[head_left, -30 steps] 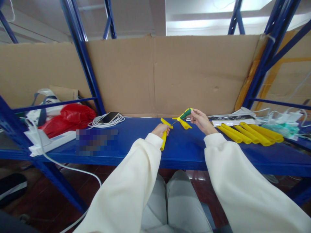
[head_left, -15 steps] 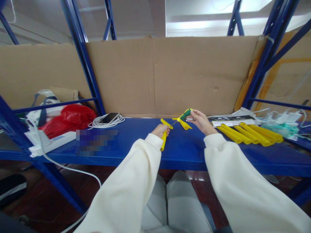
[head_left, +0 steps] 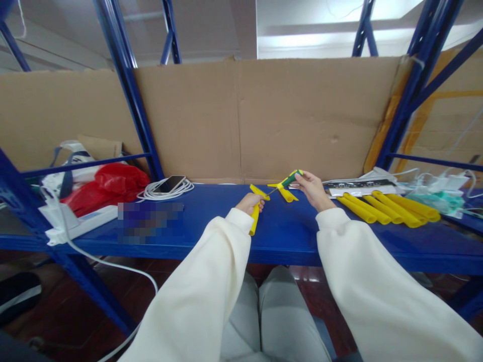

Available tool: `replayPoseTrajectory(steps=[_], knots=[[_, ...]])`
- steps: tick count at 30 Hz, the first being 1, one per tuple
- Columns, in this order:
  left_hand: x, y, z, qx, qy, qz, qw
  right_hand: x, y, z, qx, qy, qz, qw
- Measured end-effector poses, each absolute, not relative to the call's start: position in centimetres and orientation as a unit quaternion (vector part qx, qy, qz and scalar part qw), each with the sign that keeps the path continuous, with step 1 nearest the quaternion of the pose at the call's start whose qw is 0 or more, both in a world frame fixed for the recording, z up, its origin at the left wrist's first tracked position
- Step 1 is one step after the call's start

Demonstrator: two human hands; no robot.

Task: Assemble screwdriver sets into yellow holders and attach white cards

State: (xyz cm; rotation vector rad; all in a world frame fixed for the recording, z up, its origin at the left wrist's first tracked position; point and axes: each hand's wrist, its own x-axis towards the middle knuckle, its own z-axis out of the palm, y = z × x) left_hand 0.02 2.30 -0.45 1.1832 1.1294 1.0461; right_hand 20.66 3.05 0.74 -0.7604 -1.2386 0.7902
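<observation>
My left hand point(head_left: 249, 203) is closed around a yellow tube-shaped piece point(head_left: 255, 221) with a flared, finned upper end. In my right hand point(head_left: 311, 189) is a screwdriver point(head_left: 292, 179) with a green and yellow handle, pinched near the end of the handle. Its thin metal shaft slants down to the left, and the tip meets the upper end of the held yellow piece; the exact contact point is too small to make out. Just behind the shaft, a second yellow finned piece point(head_left: 289, 195) lies on the blue shelf point(head_left: 211, 216).
Several yellow tubes point(head_left: 381, 208) lie at the right, beside a black-and-white package point(head_left: 362, 187). At the left are a phone point(head_left: 169, 184) on a coiled white cable point(head_left: 145, 193), a red bag point(head_left: 109, 183) and a white box point(head_left: 92, 221). A cardboard wall point(head_left: 294, 115) stands behind.
The screwdriver handle and my right hand have shifted very slightly, the handle tilting a little lower and to the right. My left hand stays on the yellow piece.
</observation>
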Motion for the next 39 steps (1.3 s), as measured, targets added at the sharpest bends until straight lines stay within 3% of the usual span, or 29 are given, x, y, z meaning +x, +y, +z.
replayPoseTrajectory(steps=[12,20,23,31,36,39], knots=[[0.2,1.1,1.1,0.478,0.559,0.395,0.55,19.8,3.0,0.7,-0.343,-0.524,0.317,0.713],[-0.1,1.1,1.3,0.468,0.598,0.397,0.516,21.8,3.2,1.7,-0.334,-0.41,0.301,0.793],[-0.1,0.8,1.4,0.475,0.594,0.396,0.515,21.3,2.9,1.5,-0.389,-0.428,0.316,0.752],[-0.2,1.4,1.0,0.486,0.587,0.394,0.513,19.9,1.3,1.1,-0.501,-0.541,0.4,0.544],[-0.2,1.6,0.9,0.479,0.575,0.4,0.529,20.4,1.6,0.1,-0.514,-0.684,0.354,0.379],[-0.1,1.4,0.9,0.478,0.573,0.403,0.529,20.5,1.9,-0.4,-0.499,-0.724,0.327,0.345]])
